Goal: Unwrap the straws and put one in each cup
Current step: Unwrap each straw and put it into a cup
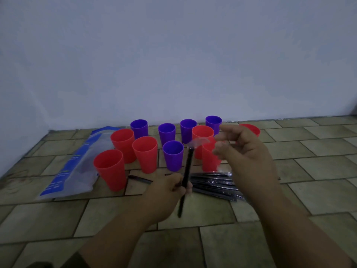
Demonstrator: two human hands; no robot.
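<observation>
Nearest the camera, the left hand [174, 187] is clenched around a black straw [185, 180], gripping it near the middle so the shaft leans up toward twelve o'clock. At the straw's top end a scrap of clear wrapper [199, 142] flares out. The right hand [245, 149] sits at two o'clock from the left, fingers loosely curled and blurred; it seems to be pinching or just letting go of that wrapper, but the blur leaves this uncertain.

To finish the unwrapping well, the left hand should keep a firm hold low on the shaft while the right draws the film straight off along the straw's length, not sideways, so the thin tube does not bend.

Just beyond the hands, at three o'clock from the left hand, a bundle of wrapped straws [214, 185] lies on the tiled floor [193, 213], and a single loose straw [140, 178] lies at ten o'clock. A plastic bag [71, 171] lies further left.

Farther out stand the cups: red ones such as the nearest red cup [110, 169], and the purple cup [173, 154] dead ahead. None visibly holds a straw, so that purple cup is the easiest first target.
</observation>
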